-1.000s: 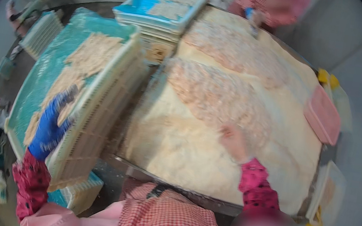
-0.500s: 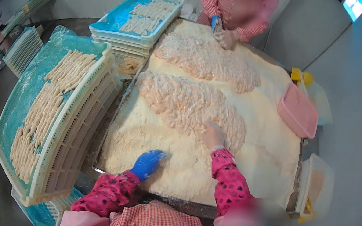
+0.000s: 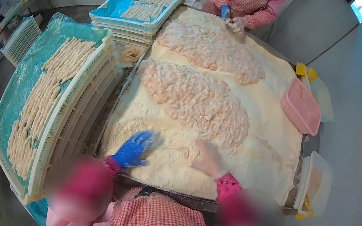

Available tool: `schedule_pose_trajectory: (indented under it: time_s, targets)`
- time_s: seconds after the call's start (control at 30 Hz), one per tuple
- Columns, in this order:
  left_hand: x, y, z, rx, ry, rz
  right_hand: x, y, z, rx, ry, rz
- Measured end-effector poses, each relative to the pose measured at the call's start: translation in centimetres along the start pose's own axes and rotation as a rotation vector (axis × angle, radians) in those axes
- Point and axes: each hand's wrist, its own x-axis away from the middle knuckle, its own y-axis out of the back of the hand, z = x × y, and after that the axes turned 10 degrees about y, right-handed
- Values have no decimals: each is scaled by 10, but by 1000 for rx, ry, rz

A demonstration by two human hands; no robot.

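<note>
My left hand (image 3: 132, 149), in a blue glove, lies on the flour (image 3: 157, 171) near the front edge of the table, fingers spread. My right hand (image 3: 208, 159), in a pale glove and slightly blurred, rests on the flour to its right, fingers stretched toward the left one. Between the two hands lies a thin pale strip of raw meat (image 3: 179, 149) dusted with flour. Just beyond my hands is a big heap of glossy pinkish meat strips (image 3: 197, 99). Neither hand touches this heap.
A second meat heap (image 3: 210, 49) lies farther back, where a co-worker's gloved hands (image 3: 233, 21) meet. On the left stands a stack of white trays (image 3: 82, 92) with rows of floured strips (image 3: 40, 105); another stack (image 3: 149, 30) is behind it. A pink basket (image 3: 301, 106) sits at the right edge.
My right hand has left the near edge of the meat heap and come down toward me. My left hand has shifted left and a little away from me, its fingers now spread.
</note>
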Motion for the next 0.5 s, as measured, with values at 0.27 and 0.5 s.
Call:
schedule_pose_trajectory:
  time_s: [0.27,0.5]
  targets:
    - [-52,-44,-9,48,213,334,37,-28,-21,126,-115,-101]
    - [-69,-82,-57,511,265,210,10,-25,11,23,-134,-325]
